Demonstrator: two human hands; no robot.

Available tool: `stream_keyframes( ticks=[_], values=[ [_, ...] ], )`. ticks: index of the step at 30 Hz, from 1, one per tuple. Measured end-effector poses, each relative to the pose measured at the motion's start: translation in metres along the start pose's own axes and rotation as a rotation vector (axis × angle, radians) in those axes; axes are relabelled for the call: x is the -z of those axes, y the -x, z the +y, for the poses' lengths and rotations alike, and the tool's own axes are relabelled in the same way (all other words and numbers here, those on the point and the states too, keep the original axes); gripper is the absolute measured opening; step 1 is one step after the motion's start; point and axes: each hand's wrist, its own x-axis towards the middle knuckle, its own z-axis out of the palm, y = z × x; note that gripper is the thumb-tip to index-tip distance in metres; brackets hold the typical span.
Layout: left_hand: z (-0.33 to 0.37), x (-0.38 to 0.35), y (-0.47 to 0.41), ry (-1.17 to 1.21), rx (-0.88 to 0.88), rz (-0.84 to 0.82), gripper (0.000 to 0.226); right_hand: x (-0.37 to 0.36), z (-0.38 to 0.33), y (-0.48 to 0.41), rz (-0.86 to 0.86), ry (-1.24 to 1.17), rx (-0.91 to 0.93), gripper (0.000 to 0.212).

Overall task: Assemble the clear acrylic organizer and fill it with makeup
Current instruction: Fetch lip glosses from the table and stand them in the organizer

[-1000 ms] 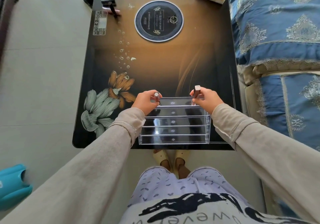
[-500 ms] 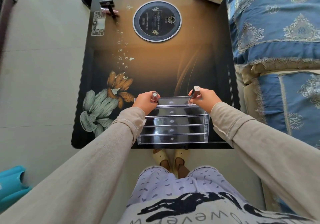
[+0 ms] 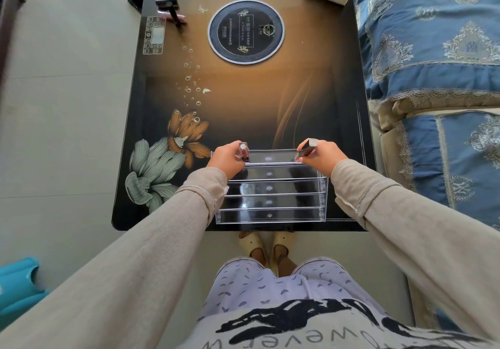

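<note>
At the organizer's (image 3: 270, 186) far tier
Left hand (image 3: 226, 156) grips a bottle (image 3: 243, 151), right hand (image 3: 320, 154) a tube (image 3: 307, 147), at opposite ends

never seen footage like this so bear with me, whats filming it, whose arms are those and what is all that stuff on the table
There is no machine here: a person wears a wide-angle camera on the head, looking forward and down, so you see their own arms, lap and feet.

On the dark patterned table, near its front edge, sits the clear acrylic organizer, stepped in tiers. The left hand holds a small reddish-brown makeup bottle at its back left corner. The right hand holds a dark makeup tube at the back right corner.

Farther back are a round black disc and a few more makeup items. A blue patterned sofa stands to the right.
</note>
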Motion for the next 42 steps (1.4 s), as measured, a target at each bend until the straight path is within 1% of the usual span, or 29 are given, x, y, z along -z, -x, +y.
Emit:
stream_keyframes(
  ticks=[5, 9, 12, 15, 18, 20, 22, 25, 28, 30, 32, 34, 37, 39, 42],
  values=[
    [-0.005, -0.001, 0.004, 0.013, 0.005, 0.01, 0.029, 0.001, -0.001, 0.0, -0.007, 0.034, 0.01, 0.029],
    [-0.012, -0.002, 0.006, 0.006, -0.004, 0.021, 0.034, 0.0, 0.0, -0.001, -0.004, 0.039, 0.013, 0.029],
    [-0.017, -0.004, 0.009, 0.003, -0.019, 0.093, 0.031, -0.001, 0.001, 0.0, 0.017, 0.023, 0.027, 0.034],
    [-0.023, -0.009, 0.014, 0.059, 0.001, 0.183, 0.029, -0.003, 0.004, 0.002, 0.087, 0.0, 0.034, 0.034],
    [-0.034, -0.018, 0.025, 0.123, 0.064, 0.236, 0.02, -0.008, 0.015, 0.011, 0.2, -0.039, 0.012, 0.03],
    [-0.046, -0.026, 0.037, 0.148, 0.113, 0.212, 0.016, -0.018, 0.027, 0.024, 0.273, -0.087, -0.037, 0.028],
    [-0.059, -0.037, 0.051, 0.151, 0.167, 0.132, 0.015, -0.034, 0.043, 0.04, 0.287, -0.124, -0.109, 0.023],
    [-0.08, -0.055, 0.074, 0.123, 0.24, -0.011, 0.018, -0.061, 0.067, 0.066, 0.16, -0.123, -0.209, 0.017],
    [-0.099, -0.069, 0.101, 0.083, 0.294, -0.141, 0.02, -0.086, 0.087, 0.09, -0.022, -0.084, -0.301, 0.019],
    [-0.111, -0.077, 0.119, 0.086, 0.337, -0.22, 0.02, -0.1, 0.099, 0.104, -0.137, -0.076, -0.398, 0.021],
    [-0.122, -0.083, 0.133, 0.079, 0.391, -0.281, 0.023, -0.108, 0.11, 0.115, -0.215, -0.076, -0.498, 0.021],
    [-0.131, -0.087, 0.143, 0.055, 0.44, -0.311, 0.022, -0.11, 0.119, 0.12, -0.264, -0.058, -0.559, 0.023],
    [-0.145, -0.088, 0.152, 0.068, 0.508, -0.28, 0.018, -0.111, 0.127, 0.12, -0.296, 0.003, -0.614, 0.026],
    [-0.153, -0.088, 0.159, 0.129, 0.578, -0.195, 0.021, -0.11, 0.128, 0.117, -0.312, 0.036, -0.62, 0.027],
    [-0.16, -0.091, 0.175, 0.242, 0.678, -0.057, 0.021, -0.107, 0.123, 0.107, -0.37, 0.104, -0.545, 0.028]
  ],
)
